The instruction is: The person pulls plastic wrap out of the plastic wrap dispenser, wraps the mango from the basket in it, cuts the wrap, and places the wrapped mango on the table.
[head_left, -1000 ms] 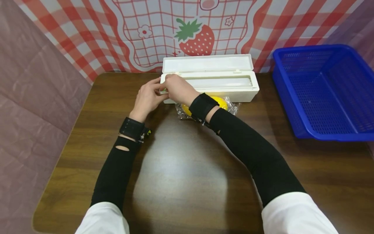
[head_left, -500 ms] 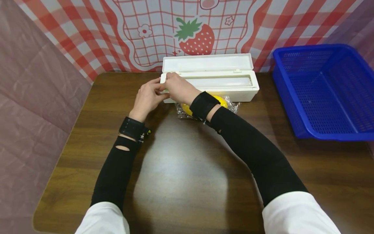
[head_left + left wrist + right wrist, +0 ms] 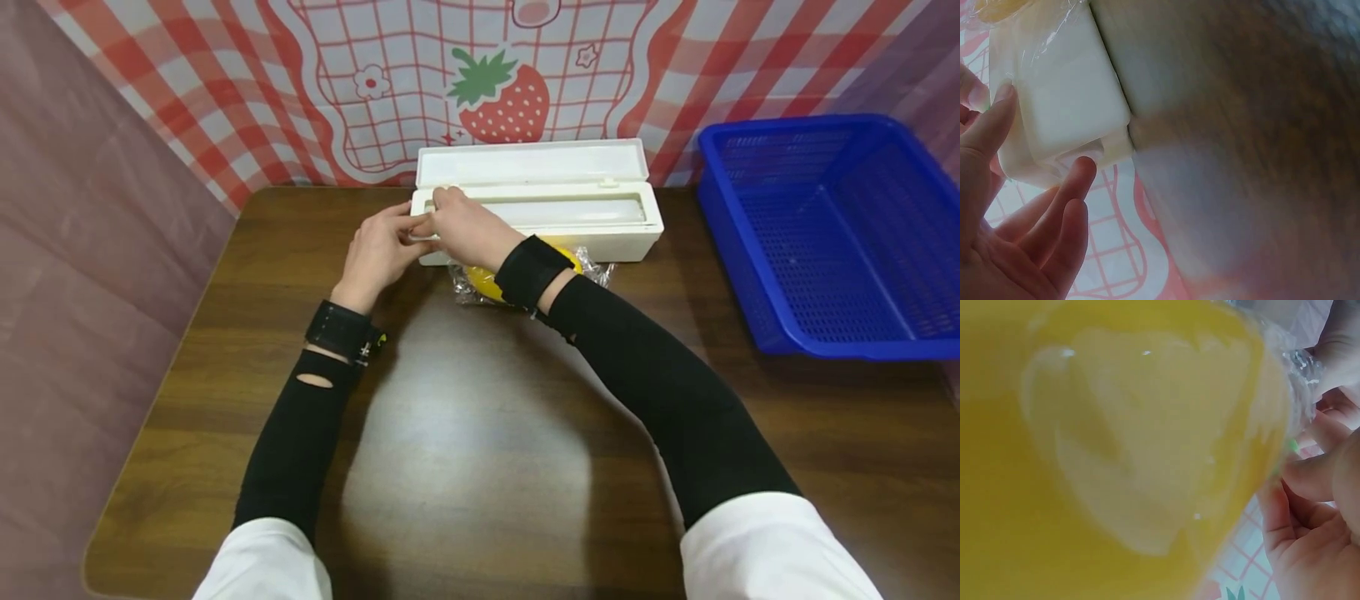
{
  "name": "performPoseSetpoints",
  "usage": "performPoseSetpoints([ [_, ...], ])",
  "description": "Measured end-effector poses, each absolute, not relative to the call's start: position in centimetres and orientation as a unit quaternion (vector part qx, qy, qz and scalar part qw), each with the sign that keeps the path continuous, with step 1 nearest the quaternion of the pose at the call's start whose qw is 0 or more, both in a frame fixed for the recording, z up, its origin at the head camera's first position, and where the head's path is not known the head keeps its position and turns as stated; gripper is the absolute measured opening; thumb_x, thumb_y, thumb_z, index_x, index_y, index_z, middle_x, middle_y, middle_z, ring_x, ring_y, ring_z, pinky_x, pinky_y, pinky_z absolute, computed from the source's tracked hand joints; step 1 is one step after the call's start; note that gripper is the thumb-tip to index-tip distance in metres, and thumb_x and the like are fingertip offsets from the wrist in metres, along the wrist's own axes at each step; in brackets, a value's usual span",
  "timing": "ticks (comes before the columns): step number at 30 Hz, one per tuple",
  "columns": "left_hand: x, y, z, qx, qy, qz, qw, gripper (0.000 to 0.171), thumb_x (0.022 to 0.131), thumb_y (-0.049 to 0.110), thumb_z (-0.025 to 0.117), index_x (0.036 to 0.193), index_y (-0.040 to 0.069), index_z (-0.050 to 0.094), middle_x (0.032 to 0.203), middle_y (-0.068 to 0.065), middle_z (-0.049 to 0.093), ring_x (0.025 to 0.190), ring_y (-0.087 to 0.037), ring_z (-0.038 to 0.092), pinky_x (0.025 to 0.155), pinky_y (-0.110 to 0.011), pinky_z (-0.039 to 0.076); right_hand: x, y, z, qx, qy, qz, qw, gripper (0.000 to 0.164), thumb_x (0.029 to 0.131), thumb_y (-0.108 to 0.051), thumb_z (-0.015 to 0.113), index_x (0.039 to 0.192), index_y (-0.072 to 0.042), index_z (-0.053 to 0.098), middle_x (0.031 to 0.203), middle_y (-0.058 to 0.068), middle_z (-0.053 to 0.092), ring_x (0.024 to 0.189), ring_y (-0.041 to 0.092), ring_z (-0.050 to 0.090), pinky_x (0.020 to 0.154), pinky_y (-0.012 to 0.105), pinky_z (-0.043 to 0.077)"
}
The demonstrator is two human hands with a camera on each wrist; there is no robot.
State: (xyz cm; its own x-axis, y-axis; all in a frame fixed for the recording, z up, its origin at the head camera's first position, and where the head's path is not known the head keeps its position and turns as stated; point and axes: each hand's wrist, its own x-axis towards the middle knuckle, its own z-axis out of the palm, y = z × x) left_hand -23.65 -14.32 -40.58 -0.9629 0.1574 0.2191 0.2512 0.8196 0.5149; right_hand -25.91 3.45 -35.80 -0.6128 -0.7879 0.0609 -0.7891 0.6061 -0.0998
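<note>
A white cling film dispenser (image 3: 607,244) stands at the table's back with its lid (image 3: 532,164) raised, showing the pale roll (image 3: 577,212) inside. My left hand (image 3: 381,252) grips its left end, thumb on the long front face and fingertips at the end face in the left wrist view. My right hand (image 3: 474,229) reaches across to the same end, thumb and curled index finger pinching a small green slider (image 3: 1293,447), mostly hidden by the fingers. Against the dispenser's front lies a yellow rounded thing (image 3: 482,283) wrapped in clear film; it fills much of the right wrist view (image 3: 1147,444).
A blue plastic basket (image 3: 731,242) sits at the back right of the brown wooden table (image 3: 465,467). Behind the dispenser hangs a red-checked cloth (image 3: 360,125) with a strawberry print. The table's left edge is beside pinkish drapery (image 3: 90,275).
My right hand and forearm have shifted slightly right along the dispenser. The left hand keeps its place, and the dispenser, wrapped yellow thing and basket stay where they were.
</note>
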Motion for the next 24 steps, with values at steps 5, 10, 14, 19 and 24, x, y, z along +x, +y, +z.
performPoseSetpoints([
  [5,-23.9,-14.4,-40.6,-0.108,-0.951,-0.279,0.080,0.051,0.083,0.045,0.080,0.130,0.030,0.067,0.148,0.000,0.050,0.090,-0.014,0.064,0.073,-0.039,0.050,-26.0,3.9,-35.9,0.440,-0.896,0.055,0.010,0.037,0.095,-0.002,0.065,0.130,-0.015,0.068,0.115,0.022,0.056,0.104,0.034,0.051,0.087,0.039,0.045],
  [10,-24.1,-14.5,-40.6,-0.110,-0.952,-0.273,0.084,0.053,0.082,0.049,0.079,0.130,0.031,0.067,0.148,-0.001,0.050,0.084,-0.013,0.062,0.064,-0.035,0.047,-26.3,4.5,-36.1,0.432,-0.897,0.087,0.021,0.038,0.093,0.010,0.060,0.122,-0.010,0.072,0.107,0.017,0.061,0.099,0.030,0.056,0.081,0.033,0.048],
  [14,-24.2,-14.5,-40.6,-0.111,-0.952,-0.272,0.089,0.054,0.082,0.050,0.078,0.131,0.031,0.066,0.148,-0.001,0.050,0.084,-0.013,0.062,0.064,-0.035,0.047,-26.4,4.9,-36.2,0.432,-0.896,0.104,0.029,0.035,0.091,0.013,0.059,0.117,-0.005,0.074,0.104,0.015,0.063,0.097,0.028,0.057,0.082,0.031,0.049],
  [19,-24.2,-14.5,-40.7,-0.114,-0.953,-0.269,0.087,0.055,0.082,0.051,0.078,0.131,0.030,0.066,0.148,-0.001,0.050,0.083,-0.013,0.062,0.064,-0.035,0.047,-26.4,5.3,-36.2,0.423,-0.900,0.104,0.024,0.036,0.091,0.015,0.056,0.117,-0.004,0.073,0.104,0.016,0.063,0.097,0.029,0.058,0.085,0.032,0.050],
  [24,-24.2,-14.6,-40.7,-0.111,-0.954,-0.268,0.080,0.056,0.082,0.051,0.077,0.132,0.030,0.065,0.149,-0.001,0.049,0.085,-0.013,0.062,0.064,-0.034,0.046,-26.3,5.8,-36.2,0.420,-0.901,0.105,0.021,0.034,0.092,0.013,0.056,0.118,-0.004,0.073,0.104,0.016,0.063,0.098,0.029,0.058,0.087,0.033,0.050],
])
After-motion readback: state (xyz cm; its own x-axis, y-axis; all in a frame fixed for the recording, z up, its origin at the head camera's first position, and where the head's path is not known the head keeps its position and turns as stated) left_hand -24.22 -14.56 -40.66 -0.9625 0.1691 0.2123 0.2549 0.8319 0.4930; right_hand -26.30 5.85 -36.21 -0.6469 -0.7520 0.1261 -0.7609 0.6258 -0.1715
